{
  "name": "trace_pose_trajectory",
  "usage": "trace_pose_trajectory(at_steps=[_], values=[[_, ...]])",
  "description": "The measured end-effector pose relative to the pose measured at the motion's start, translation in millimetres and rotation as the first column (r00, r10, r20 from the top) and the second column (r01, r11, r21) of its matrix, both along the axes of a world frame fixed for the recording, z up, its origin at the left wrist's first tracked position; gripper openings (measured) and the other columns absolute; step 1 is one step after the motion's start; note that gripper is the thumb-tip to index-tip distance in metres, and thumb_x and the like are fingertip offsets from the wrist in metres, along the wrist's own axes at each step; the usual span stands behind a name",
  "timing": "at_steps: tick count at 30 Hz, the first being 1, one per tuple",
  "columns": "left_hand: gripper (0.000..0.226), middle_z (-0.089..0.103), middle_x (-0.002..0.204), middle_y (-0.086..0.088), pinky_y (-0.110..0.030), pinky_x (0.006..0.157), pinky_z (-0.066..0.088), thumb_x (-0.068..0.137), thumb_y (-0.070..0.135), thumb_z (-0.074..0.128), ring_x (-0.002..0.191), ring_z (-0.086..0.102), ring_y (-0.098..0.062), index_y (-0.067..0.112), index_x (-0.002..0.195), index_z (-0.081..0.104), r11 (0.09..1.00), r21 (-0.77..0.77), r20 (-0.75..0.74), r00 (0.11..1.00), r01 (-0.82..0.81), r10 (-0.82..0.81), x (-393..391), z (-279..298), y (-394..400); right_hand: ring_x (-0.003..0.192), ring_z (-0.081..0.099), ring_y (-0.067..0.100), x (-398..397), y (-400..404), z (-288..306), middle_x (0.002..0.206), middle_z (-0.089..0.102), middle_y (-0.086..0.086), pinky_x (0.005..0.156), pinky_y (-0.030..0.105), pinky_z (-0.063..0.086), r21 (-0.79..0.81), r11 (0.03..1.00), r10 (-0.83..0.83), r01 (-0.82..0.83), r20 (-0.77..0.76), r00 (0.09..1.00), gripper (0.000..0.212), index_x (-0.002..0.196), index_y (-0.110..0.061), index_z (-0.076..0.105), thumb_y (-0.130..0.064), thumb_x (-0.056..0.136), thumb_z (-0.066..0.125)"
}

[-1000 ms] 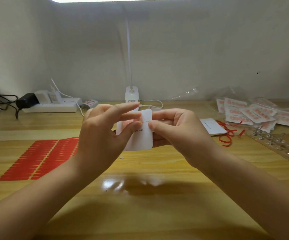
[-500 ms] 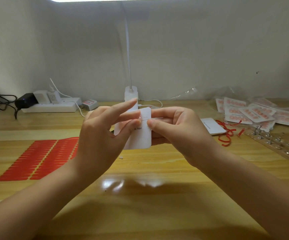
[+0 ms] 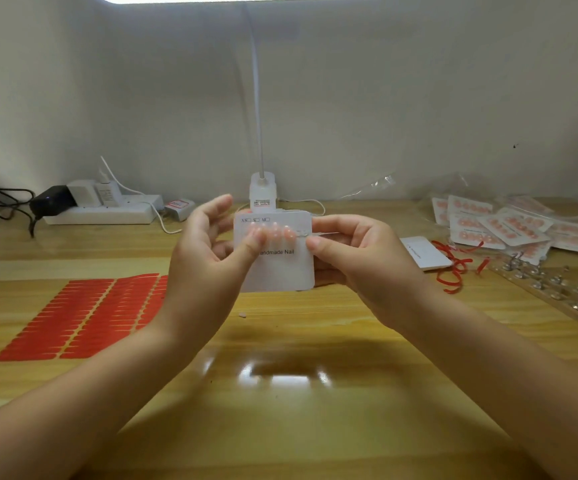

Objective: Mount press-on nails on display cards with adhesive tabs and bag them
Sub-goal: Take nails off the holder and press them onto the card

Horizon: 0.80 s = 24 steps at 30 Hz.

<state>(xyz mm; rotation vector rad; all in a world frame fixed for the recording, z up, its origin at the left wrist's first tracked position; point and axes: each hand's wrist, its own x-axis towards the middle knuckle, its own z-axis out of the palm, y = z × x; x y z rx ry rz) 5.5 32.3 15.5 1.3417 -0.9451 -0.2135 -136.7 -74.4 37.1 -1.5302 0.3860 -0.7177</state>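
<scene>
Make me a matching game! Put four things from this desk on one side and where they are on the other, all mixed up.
Things:
1. card
2. red stickers
3. lamp
4. bagged cards

Places:
A. far right of the desk
B. held in both hands
C. left on the desk
D. at the back, by the wall

Pairs: 1-B, 2-C, 3-D, 4-A

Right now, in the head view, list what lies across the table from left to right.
Black adapter → white power strip → red tab sheets → left hand → display card → right hand → white card stack → red strips → bagged nail cards.
</scene>
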Motion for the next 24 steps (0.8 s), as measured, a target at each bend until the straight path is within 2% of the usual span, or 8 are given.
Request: trace_pose_trajectory(at_steps=[3,7,10,12,13,15,17,24], values=[[0.055,0.071,0.108,-0.002,-0.022,0.07,0.057,0.08,0.021,0.074,0.093,0.071,-0.011,0.027,0.127,0.048,0.999,-0.021,-0.134,0.99,0.037,-0.039,-2,-5,-2,0.072,0.069,0.021,1,-4,-3,0.08,0.074,0.005,0.065,0.032,0.058,0.045,0.998,0.048,-0.047,-0.02,0.999,0.023,0.093,-0.013,0.069,0.002,0.093,0.052],[0.05,0.072,0.098,-0.001,-0.022,0.066,0.056,0.077,0.019,0.074,0.085,0.072,-0.013,0.03,0.119,0.051,0.996,-0.068,-0.123,0.99,0.064,-0.072,-9,-8,-3,0.071,0.067,0.019,3,-9,-9,0.079,0.072,0.006,0.067,0.03,0.057,0.133,0.988,0.083,-0.077,-0.046,0.995,0.01,0.09,-0.008,0.07,-0.008,0.091,0.06],[0.049,0.068,0.103,-0.001,-0.023,0.066,0.057,0.077,0.021,0.075,0.086,0.071,-0.013,0.033,0.118,0.05,0.997,-0.039,-0.052,0.996,0.067,-0.069,-12,-10,-1,0.077,0.07,0.02,3,-10,-12,0.084,0.073,0.009,0.071,0.031,0.058,0.174,0.977,0.135,-0.124,-0.05,0.99,0.013,0.096,-0.003,0.07,-0.009,0.091,0.059],[0.05,0.062,0.111,0.002,-0.029,0.073,0.058,0.082,0.019,0.074,0.091,0.067,-0.012,0.035,0.12,0.047,1.0,0.018,0.124,0.992,-0.021,0.019,-10,-10,0,0.075,0.071,0.02,4,-9,-12,0.082,0.073,0.009,0.069,0.031,0.058,0.193,0.972,0.147,-0.137,-0.041,0.988,0.014,0.094,-0.002,0.07,-0.006,0.093,0.056],[0.051,0.059,0.116,0.003,-0.03,0.078,0.056,0.085,0.018,0.074,0.095,0.064,-0.012,0.034,0.123,0.045,0.995,0.029,0.276,0.958,-0.093,0.081,-8,-9,0,0.074,0.071,0.02,4,-8,-12,0.081,0.073,0.009,0.068,0.031,0.059,0.192,0.972,0.144,-0.134,-0.041,0.989,0.016,0.093,-0.003,0.07,-0.004,0.094,0.054],[0.05,0.058,0.119,-0.001,-0.035,0.088,0.05,0.087,0.012,0.072,0.103,0.058,-0.02,0.022,0.129,0.047,0.974,-0.038,0.594,0.779,-0.223,0.201,-4,-10,-1,0.075,0.071,0.02,4,-5,-12,0.083,0.073,0.01,0.065,0.029,0.059,0.158,0.98,0.132,-0.122,-0.053,0.99,0.018,0.092,-0.005,0.071,-0.002,0.095,0.052],[0.04,0.064,0.111,-0.003,-0.042,0.09,0.046,0.089,0.012,0.067,0.103,0.058,-0.028,0.01,0.126,0.055,0.955,-0.136,0.759,0.593,-0.262,0.271,-1,-12,-1,0.078,0.071,0.021,4,-2,-12,0.085,0.073,0.01,0.065,0.027,0.058,0.103,0.989,0.109,-0.102,-0.067,0.992,0.019,0.094,-0.008,0.071,-0.004,0.096,0.053],[0.042,0.072,0.095,0.003,-0.048,0.083,0.048,0.084,0.021,0.074,0.091,0.065,-0.026,0.01,0.122,0.061,0.961,-0.211,0.855,0.443,-0.177,0.269,5,-14,-2,0.085,0.073,0.022,2,5,-12,0.096,0.074,0.015,0.071,0.028,0.059,-0.049,0.992,0.109,-0.114,-0.098,0.989,0.02,0.104,-0.005,0.07,-0.007,0.098,0.051]])
